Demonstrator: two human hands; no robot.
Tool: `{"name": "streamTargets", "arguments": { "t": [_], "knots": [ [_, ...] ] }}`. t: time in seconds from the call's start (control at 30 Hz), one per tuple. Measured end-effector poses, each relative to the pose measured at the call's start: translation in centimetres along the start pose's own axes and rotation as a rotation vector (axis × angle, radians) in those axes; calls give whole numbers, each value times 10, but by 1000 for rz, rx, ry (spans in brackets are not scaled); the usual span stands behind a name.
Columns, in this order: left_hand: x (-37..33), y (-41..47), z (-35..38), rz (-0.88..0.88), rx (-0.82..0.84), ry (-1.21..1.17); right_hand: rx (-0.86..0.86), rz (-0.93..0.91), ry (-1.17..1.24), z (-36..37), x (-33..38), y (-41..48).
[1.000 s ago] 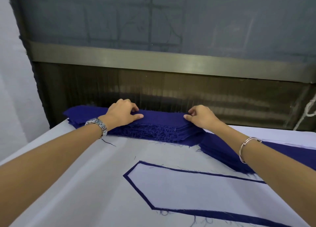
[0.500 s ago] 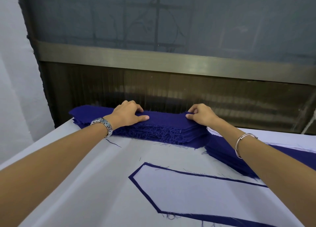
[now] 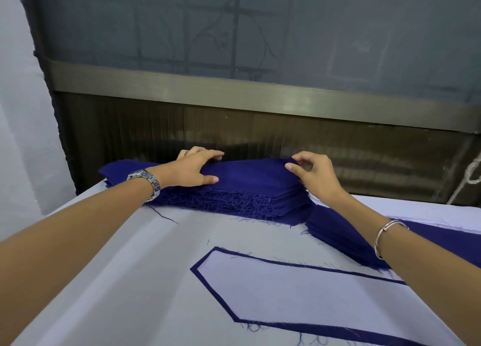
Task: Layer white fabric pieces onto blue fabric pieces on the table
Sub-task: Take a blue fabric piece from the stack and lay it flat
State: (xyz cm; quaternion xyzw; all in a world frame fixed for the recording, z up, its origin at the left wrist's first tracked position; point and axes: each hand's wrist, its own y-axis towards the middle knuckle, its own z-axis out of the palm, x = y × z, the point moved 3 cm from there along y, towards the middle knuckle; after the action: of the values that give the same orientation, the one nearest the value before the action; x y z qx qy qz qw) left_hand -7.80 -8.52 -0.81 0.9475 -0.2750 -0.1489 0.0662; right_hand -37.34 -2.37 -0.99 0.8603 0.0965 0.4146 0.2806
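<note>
Left hand (image 3: 192, 169) flat on blue stack (image 3: 234, 199), right hand (image 3: 315, 175) in pinch on top layer (image 3: 256, 169).

Both bare forearms reach forward from the lower corners, drawing closer together toward the far side. The left grip (image 3: 194, 169) lies palm down on the blue fabric stack (image 3: 250, 179), fingers stretched forward and thumb pointing right. The right grip (image 3: 313, 175) is raised at the wrist, its thumb and curled fingers pinching the stack's top edge at the right end.
</note>
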Motion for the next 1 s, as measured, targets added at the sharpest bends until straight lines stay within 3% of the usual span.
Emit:
{"name": "streamTargets", "arguments": {
  "t": [0.23,0.4,0.63,0.77,0.87,1.0],
  "knots": [
    [12,-9,-24,-19,-141,227,-33,-87,68,-9,15,-15],
    [37,-36,-44,-76,-153,299,-65,-107,82,-20,23,-20],
    [63,-68,-73,-109,-191,276,-47,34,126,-68,15,-30],
    [55,-75,-81,-67,-175,82,31,164,181,-111,2,-44],
    [33,-82,-82,-29,-182,-139,152,239,81,-147,-9,-61],
    [2,-90,-66,-69,-50,-396,327,381,4,-192,-25,-92]
  ]
}}
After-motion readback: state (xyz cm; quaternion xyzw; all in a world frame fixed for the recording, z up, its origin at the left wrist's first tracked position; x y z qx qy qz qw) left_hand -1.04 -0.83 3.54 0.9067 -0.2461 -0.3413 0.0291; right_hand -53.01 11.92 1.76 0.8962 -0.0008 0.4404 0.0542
